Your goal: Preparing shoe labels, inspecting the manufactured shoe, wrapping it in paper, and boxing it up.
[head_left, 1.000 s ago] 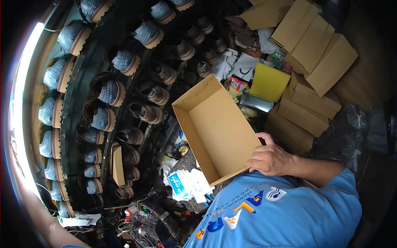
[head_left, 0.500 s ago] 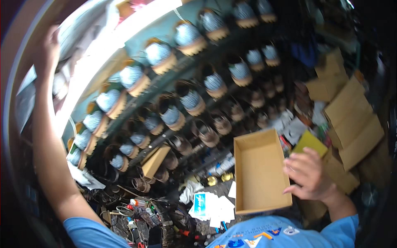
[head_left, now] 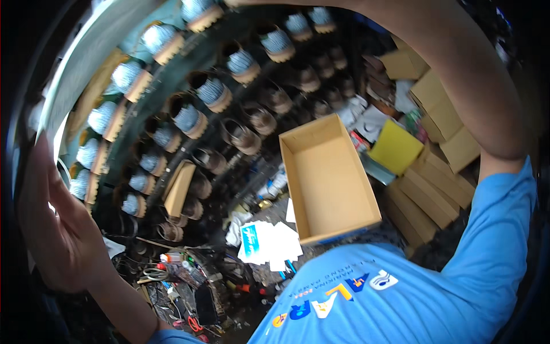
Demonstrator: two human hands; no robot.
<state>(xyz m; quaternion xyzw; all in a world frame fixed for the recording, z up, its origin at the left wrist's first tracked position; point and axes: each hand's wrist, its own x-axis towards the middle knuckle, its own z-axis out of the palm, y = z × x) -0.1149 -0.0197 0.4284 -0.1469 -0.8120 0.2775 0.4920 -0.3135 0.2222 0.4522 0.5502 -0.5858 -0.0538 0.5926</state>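
My left hand is raised at the far left with its fingers stretched upward and apart. Its fingertips come close to the lower end of a long pale panel; whether they touch it I cannot tell. The right arm reaches up and across the top right, and only a sliver of my right hand shows at the upper edge, its fingers hidden. An open, shallow cardboard box stands in front of my body, with neither hand on it.
Rows of blue woven shoes with tan soles fill a dark rack. Below are darker shoes. White cards lie beside the box. Tools and cables clutter the lower left. Folded cardboard and a yellow sheet are at right.
My right hand has left the box's side and swung up to the top edge. My left hand has come down along the left side. The whole view has shifted.
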